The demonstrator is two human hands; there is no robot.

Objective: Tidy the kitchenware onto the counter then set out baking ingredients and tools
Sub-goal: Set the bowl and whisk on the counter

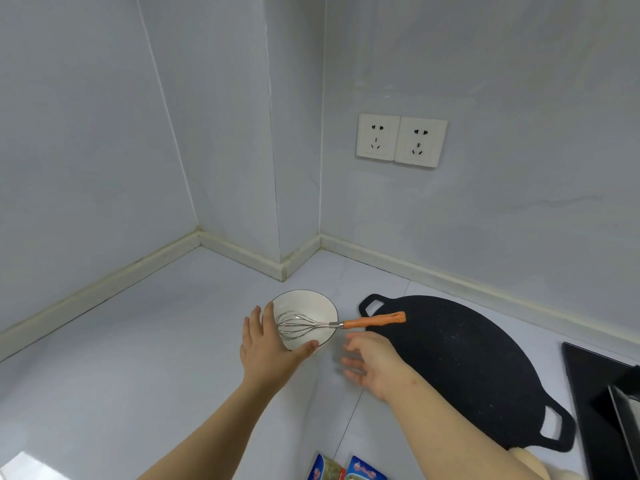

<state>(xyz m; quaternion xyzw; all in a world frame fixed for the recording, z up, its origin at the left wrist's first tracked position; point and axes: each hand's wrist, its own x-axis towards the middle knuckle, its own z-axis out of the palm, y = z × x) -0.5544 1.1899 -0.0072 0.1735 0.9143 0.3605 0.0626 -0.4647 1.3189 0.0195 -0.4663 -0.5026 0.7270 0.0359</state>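
The left hand (270,344) wraps the near-left side of a white bowl (313,301), thumb spread wide against the near rim and the fingers (257,322) reaching up along the bowl's left wall, so the bowl sits cupped in the span between thumb and forefinger. The right hand (370,367) hovers just to the right of the bowl and a little nearer the viewer, its fingers loosely spread and slightly blurred, with nothing in its grasp; whether it touches the surface beneath cannot be told. A wire whisk (341,323) rests in the bowl, its metal loops lying inside against the white wall and its orange handle slanting out over the right rim, just above the right hand and apart from it. The handle's end reaches over the edge of a flat round black pan (467,368) with a loop handle at each end, which lies to the right of the bowl. All stand on a pale grey counter (138,341) set into a corner of pale walls. Two white wall sockets (401,140) sit side by side above the pan. A black hob (602,393) shows at the right edge, and the tops of blue food packets (346,471) show at the bottom edge between the forearms.
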